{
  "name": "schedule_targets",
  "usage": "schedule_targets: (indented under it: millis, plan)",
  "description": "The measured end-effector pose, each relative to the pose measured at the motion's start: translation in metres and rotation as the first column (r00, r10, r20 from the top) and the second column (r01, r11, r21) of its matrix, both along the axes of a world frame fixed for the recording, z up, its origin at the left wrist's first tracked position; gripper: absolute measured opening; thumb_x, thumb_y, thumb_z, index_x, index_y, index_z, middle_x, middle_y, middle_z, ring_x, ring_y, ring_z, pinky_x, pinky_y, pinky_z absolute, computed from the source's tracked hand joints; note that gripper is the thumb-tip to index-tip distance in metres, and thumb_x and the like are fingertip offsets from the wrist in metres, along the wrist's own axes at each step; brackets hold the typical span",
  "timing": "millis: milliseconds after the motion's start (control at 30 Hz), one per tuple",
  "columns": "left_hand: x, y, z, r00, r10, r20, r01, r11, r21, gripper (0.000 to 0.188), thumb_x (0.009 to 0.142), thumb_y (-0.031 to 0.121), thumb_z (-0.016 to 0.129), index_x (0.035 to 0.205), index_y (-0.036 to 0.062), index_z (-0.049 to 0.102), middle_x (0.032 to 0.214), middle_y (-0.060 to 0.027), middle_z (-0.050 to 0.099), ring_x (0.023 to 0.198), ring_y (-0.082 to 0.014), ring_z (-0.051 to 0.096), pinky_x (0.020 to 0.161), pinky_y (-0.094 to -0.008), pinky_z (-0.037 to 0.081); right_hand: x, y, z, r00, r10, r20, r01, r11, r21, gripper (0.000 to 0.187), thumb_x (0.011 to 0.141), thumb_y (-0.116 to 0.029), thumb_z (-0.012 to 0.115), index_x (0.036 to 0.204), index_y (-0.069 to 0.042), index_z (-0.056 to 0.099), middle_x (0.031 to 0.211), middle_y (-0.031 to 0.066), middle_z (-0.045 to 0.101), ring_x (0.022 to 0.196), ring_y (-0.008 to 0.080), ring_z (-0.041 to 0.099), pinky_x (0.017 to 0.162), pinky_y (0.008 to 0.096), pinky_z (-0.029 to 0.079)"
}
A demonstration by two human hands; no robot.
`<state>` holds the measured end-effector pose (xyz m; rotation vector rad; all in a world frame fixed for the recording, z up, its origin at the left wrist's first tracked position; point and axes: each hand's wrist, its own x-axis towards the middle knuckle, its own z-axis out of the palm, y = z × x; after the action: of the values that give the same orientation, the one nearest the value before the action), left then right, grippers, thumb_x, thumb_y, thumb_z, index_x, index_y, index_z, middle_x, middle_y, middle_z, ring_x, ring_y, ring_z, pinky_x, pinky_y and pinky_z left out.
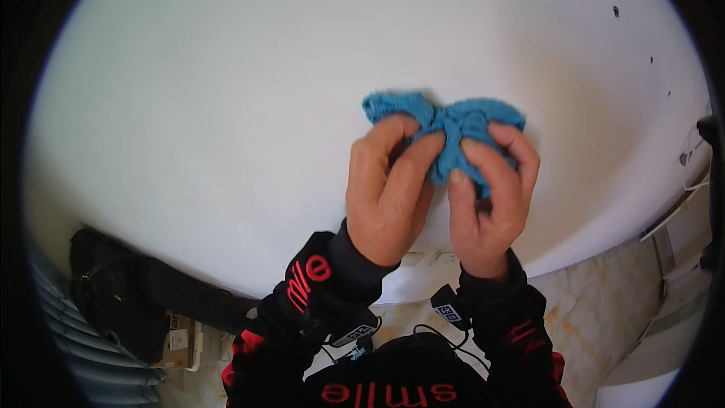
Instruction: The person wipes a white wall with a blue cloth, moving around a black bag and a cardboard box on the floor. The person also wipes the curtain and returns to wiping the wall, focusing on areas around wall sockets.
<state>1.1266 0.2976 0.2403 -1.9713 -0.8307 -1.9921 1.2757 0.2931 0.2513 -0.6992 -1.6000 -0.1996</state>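
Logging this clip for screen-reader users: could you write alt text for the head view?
The person's left hand and right hand grip a bunched blue cloth, with a broad white surface behind it. Black sleeves reach up from the lower edge; a marbled floor shows at lower right.

Indoor room, home or office unclear

A broad white wall [226, 106] with small dark marks [616, 11], a marble-patterned floor [596, 287], bluish curtain-like folds [83, 332] and a cardboard box [178, 355] near a black fabric item [113, 295] show an ordinary interior.
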Motion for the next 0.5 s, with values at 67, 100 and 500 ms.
schedule_targets:
  millis: [67,100,500]
  plan:
    - [0.006,-0.003,0.001,0.999,0.035,0.023,-0.033,0.996,-0.082,0.049,0.062,-0.016,0.062,0.108,0.0019,0.065,0.109,-0.0149,0.055,0.093,-0.0311,0.055,0.078,-0.0352,0.049,0.001,-0.003,-0.001,0.999,-0.044,0.012,0.045,0.996,-0.072,0.029,0.077,0.001,0.070,0.106,-0.003,0.066,0.118,0.0190,0.050,0.100,0.0302,0.056,0.082,0.0357,0.049]
    - [0.010,-0.010,-0.004,0.999,0.045,-0.021,-0.046,0.998,-0.049,0.050,0.061,-0.016,0.062,0.108,0.0021,0.065,0.109,-0.0149,0.055,0.093,-0.0312,0.056,0.078,-0.0355,0.049,0.000,-0.008,-0.006,0.995,-0.056,0.082,0.058,0.998,-0.016,0.029,0.076,0.001,0.071,0.105,-0.003,0.066,0.117,0.0189,0.050,0.100,0.0300,0.056,0.082,0.0364,0.050]
    - [0.091,-0.006,-0.007,0.992,0.128,-0.021,-0.130,0.988,-0.089,0.048,0.063,-0.015,0.064,0.108,0.0019,0.064,0.114,-0.0178,0.052,0.100,-0.0328,0.055,0.084,-0.0368,0.048,0.089,0.006,-0.006,0.995,0.012,0.097,-0.010,1.000,-0.016,0.033,0.074,0.005,0.071,0.105,-0.004,0.067,0.117,0.0175,0.050,0.101,0.0299,0.056,0.082,0.0353,0.049]
